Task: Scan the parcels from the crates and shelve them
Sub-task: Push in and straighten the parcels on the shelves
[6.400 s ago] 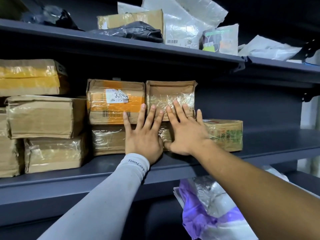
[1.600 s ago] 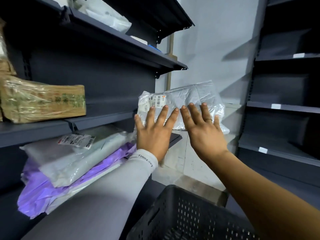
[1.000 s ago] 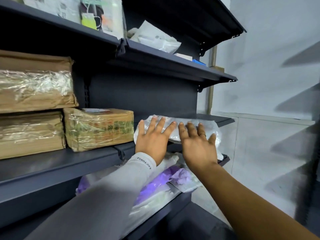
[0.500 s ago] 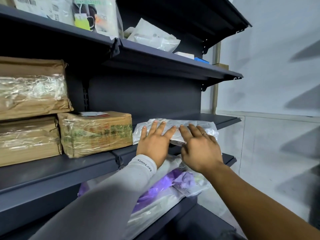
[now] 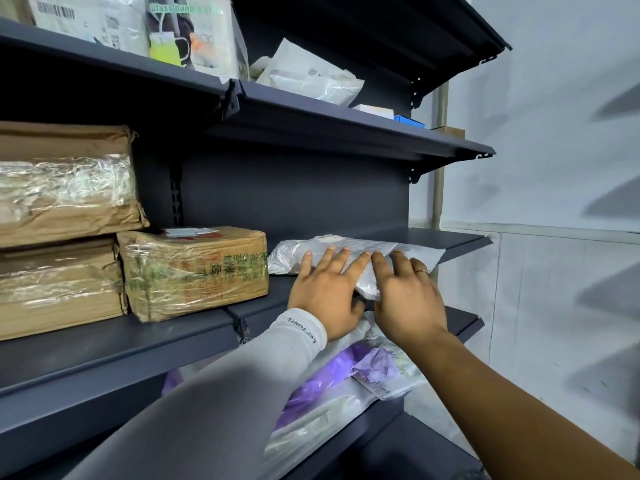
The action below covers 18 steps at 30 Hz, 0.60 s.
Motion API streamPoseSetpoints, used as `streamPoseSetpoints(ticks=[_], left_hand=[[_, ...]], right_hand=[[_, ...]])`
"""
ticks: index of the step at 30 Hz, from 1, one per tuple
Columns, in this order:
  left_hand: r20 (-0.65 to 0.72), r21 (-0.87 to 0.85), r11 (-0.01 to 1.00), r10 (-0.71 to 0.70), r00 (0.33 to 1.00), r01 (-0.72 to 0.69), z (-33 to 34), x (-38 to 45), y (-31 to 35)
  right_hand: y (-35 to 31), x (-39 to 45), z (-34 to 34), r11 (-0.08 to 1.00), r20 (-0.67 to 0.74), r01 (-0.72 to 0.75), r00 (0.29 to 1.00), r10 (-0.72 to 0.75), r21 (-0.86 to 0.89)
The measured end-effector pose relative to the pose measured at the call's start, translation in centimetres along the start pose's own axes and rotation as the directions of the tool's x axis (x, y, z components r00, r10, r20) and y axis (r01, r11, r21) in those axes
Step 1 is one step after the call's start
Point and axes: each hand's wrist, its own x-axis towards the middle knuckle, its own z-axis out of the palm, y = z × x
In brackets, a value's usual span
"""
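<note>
Parcel: a white plastic mailer [image 5: 349,252] lies flat on the middle shelf [image 5: 446,239], just to the right of a taped brown box [image 5: 194,268].
Long axis: runs left to right along the shelf, its near edge overhanging the front lip between the two hands.
Left hand [image 5: 325,289]: fingers straight and spread, pressed flat on the mailer's left half; a grey sleeve [image 5: 242,375] covers the arm.
Right hand [image 5: 405,292]: fingers straight, flat on the mailer's right half, a ring on one finger; the arm is bare.
Neighbours: two more brown wrapped boxes [image 5: 62,237] are stacked at the left, cut off by the frame edge.
Shelf below: purple and white bags [image 5: 346,386] are piled there, partly hidden by both arms.
Top shelf: white pouches [image 5: 308,72] and printed packets; their labels are too small to read.
Hidden: the mailer's label and its underside cannot be made out.
</note>
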Motion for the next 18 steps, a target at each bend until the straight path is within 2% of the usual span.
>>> streamPoseSetpoints(ticks=[4, 6, 10, 12, 15, 18], left_hand=[[-0.006, 0.031, 0.995, -0.097, 0.995, 0.097, -0.2, -0.2, -0.8], [-0.015, 0.064, 0.993, -0.099, 0.995, 0.1, -0.6, -0.3, -1.3], [0.004, 0.081, 0.993, -0.082, 0.997, 0.081, -1.1, -0.4, -1.7], [0.021, -0.003, 0.997, -0.071, 0.997, 0.071, -1.5, -0.3, -1.6], [0.015, -0.139, 0.99, 0.017, 1.0, -0.015, -2.6, -0.3, -1.0], [0.061, -0.087, 0.995, 0.046, 0.997, -0.041, -2.9, -0.5, -0.4]], right_hand=[[1.4, -0.5, 0.0, 0.957, -0.033, 0.163, 0.987, -0.16, 0.24], [3.2, -0.7, 0.0, 0.92, -0.059, 0.236, 0.971, -0.23, 0.313], [5.6, 0.3, 0.1, 0.96, 0.023, 0.152, 0.986, -0.162, 0.236], [5.1, 1.2, 0.3, 0.954, 0.077, 0.121, 0.986, -0.147, 0.275], [3.0, 2.4, 0.8, 0.934, 0.163, 0.128, 0.968, -0.191, 0.334], [0.7, 3.3, 1.8, 0.929, 0.204, 0.196, 0.942, -0.268, 0.315]])
